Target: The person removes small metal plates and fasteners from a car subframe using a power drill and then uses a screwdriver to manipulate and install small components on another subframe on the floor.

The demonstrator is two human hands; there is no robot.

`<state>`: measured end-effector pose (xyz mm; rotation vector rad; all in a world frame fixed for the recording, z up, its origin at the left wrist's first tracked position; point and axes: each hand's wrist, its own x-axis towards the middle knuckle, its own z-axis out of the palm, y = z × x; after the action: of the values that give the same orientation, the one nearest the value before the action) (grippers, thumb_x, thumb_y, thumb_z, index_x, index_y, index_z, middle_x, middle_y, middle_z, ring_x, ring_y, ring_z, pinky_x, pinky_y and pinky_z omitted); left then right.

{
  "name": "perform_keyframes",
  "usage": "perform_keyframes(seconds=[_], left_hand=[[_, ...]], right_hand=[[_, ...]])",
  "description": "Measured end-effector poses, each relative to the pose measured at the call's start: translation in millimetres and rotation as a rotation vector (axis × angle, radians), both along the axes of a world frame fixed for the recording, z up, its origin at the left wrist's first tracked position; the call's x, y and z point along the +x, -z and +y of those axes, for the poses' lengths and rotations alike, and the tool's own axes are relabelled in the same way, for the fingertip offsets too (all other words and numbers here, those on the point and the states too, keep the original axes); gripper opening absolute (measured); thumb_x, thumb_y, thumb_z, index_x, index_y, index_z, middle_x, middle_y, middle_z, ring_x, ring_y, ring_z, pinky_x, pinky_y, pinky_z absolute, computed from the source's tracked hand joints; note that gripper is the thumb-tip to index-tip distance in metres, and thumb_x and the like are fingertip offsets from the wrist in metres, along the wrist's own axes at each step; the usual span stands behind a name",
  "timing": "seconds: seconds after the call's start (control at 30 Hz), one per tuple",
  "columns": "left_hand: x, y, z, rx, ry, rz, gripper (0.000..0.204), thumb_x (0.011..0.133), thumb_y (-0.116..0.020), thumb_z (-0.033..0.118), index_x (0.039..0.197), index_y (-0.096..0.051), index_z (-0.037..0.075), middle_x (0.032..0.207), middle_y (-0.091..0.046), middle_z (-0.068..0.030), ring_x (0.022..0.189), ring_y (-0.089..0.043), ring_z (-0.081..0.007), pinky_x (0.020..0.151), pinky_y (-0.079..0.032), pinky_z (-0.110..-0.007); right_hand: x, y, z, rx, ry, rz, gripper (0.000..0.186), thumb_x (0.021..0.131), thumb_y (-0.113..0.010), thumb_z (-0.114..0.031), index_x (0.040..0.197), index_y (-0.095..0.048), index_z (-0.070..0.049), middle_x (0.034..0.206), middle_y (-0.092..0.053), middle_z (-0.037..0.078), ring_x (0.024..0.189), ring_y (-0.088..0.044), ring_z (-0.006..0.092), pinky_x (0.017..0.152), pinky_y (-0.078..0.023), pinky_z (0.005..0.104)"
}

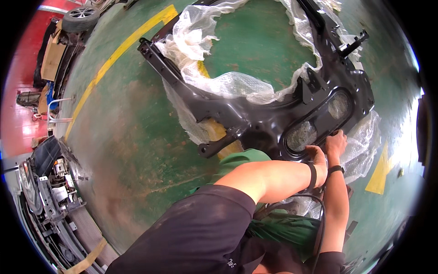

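Note:
A large black metal subframe (214,107) lies on the floor before me, with bubble wrap (232,84) around its arms. My left hand (318,160) is curled at its near edge, just below the oval opening (301,136). Beside it, my right hand (336,144) has bent fingers against the same edge, a little farther right. Both hands look closed, but whatever lies between the fingers is hidden. Dark bands circle both wrists. A thin black cable (323,214) loops below my hands.
Yellow lines (102,68) mark the green floor (137,132). At the left stand a car's front-end parts with a radiator (89,223). A wheel (80,19) and cardboard (53,57) sit at the far left. More bubble wrap (362,150) spreads right of the subframe.

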<state>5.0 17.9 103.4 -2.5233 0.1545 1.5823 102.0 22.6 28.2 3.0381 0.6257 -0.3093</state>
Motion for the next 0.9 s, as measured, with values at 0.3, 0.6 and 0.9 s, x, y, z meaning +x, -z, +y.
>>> perform_keyframes(seconds=[0.3, 0.6, 0.9], left_hand=[[9.0, -1.5, -7.3, -0.020, -0.017, 0.004, 0.043, 0.088, -0.057, 0.030, 0.129, -0.058, 0.016, 0.133, -0.054, -0.0076, 0.120, -0.050, -0.0326, 0.089, -0.044, -0.058], [9.4, 7.5, -2.0, -0.004, -0.047, 0.019, 0.044, 0.089, -0.054, 0.031, 0.130, -0.057, 0.015, 0.135, -0.052, -0.0071, 0.122, -0.049, -0.0321, 0.090, -0.043, -0.058], [9.1, 7.9, -4.6, -0.012, -0.069, 0.030, 0.044, 0.091, -0.052, 0.033, 0.131, -0.056, 0.014, 0.136, -0.051, -0.0066, 0.124, -0.047, -0.0317, 0.092, -0.042, -0.058]], right_hand=[[4.2, 4.0, -2.6, 0.010, -0.022, 0.023, 0.031, 0.079, -0.053, -0.013, 0.108, -0.062, -0.008, 0.118, -0.059, 0.020, 0.111, -0.055, 0.0404, 0.095, -0.044, 0.0465], [1.9, 5.2, 0.5, -0.003, -0.016, 0.023, 0.030, 0.079, -0.053, -0.015, 0.107, -0.063, -0.009, 0.119, -0.059, 0.019, 0.113, -0.054, 0.0402, 0.097, -0.044, 0.0460], [4.3, 4.0, -2.8, -0.009, -0.060, 0.024, 0.030, 0.078, -0.056, -0.019, 0.105, -0.063, -0.009, 0.116, -0.061, 0.019, 0.110, -0.057, 0.0391, 0.095, -0.045, 0.0467]])
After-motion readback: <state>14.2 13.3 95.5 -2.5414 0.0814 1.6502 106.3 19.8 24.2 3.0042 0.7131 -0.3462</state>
